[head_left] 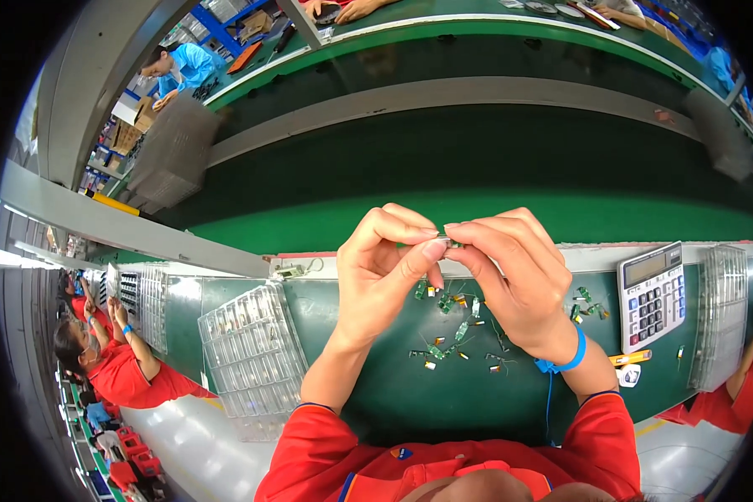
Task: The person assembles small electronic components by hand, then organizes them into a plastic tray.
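Observation:
Fingertips meeting above the near edge of the bench, my left hand [376, 272] and my right hand [517, 272] pinch a small electronic part [445, 243] between them. It shows a silvery strip and a bit of green; the fingers hide most of it. Below the hands, several small green circuit boards [462, 331] with thin wires and yellow-and-white components lie scattered on the green bench top [376, 393]. Another little group of boards [584, 295] lies to the right of my right hand. A blue wrist strap [571, 360] with a cord circles my right wrist.
A clear compartmented plastic tray [251, 351] stands left of my arms. To the right are a calculator [651, 293], a yellow-orange tool [630, 358] and stacked clear trays [719, 318]. Beyond a pale ledge runs a green conveyor belt [477, 167]. A co-worker in red [134, 368] works at left.

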`<act>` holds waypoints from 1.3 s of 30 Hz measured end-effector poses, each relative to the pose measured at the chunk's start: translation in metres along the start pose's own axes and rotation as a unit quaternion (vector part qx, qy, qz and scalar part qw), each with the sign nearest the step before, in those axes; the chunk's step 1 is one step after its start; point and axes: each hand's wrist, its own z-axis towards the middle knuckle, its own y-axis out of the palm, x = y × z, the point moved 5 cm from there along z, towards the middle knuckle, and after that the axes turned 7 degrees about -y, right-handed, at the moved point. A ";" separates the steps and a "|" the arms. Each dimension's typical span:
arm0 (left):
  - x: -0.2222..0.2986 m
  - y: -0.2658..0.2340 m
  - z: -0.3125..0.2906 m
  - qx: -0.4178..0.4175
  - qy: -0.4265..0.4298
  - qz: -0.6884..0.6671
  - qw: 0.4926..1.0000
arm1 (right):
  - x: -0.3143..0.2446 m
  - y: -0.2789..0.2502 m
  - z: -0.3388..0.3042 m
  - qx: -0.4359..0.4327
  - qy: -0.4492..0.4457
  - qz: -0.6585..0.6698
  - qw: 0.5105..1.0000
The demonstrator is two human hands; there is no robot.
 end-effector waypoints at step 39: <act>0.020 0.006 -0.005 -0.055 -0.066 0.187 0.979 | -0.002 -0.012 0.008 -0.044 0.113 0.115 0.986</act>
